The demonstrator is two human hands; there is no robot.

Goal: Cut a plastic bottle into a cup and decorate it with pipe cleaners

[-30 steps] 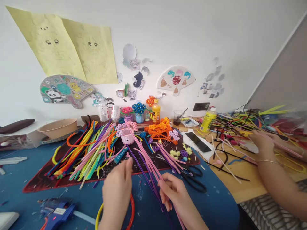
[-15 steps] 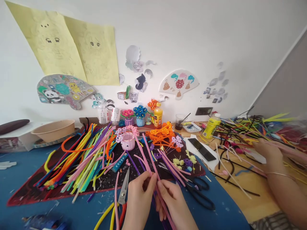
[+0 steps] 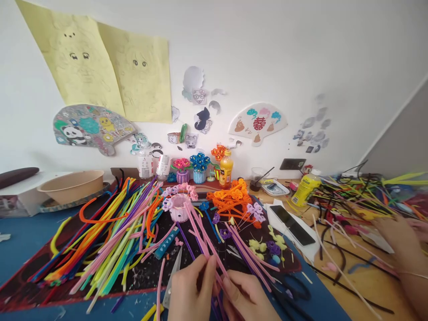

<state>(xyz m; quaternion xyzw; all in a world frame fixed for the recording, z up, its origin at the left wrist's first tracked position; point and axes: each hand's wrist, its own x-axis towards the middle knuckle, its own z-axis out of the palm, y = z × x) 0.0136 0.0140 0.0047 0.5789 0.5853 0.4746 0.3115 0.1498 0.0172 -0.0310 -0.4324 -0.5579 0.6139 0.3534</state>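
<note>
Long pink pipe cleaners run up from between my two hands at the bottom centre. My left hand is closed in a pinch, thumb and forefinger on the pink stems. Just to the right, my right hand grips the same stems lower down, its fingers partly hidden. The upper ends of the stems reach a small pink woven pot with pastel flowers on its rim. Beside my left hand lie scissors, blades pointing away. Purple pipe cleaners pass beneath the pink ones.
Bundled coloured pipe cleaners cover the left of the mat. Orange flowers, black-handled scissors and a phone lie to the right. Another person's hand works at far right. Bottles stand near the wall.
The view has tilted and shifted slightly, so the table things sit lower and farther outward. Both my hands still hold the pink stems close together. The other person's hand appears farther right.
</note>
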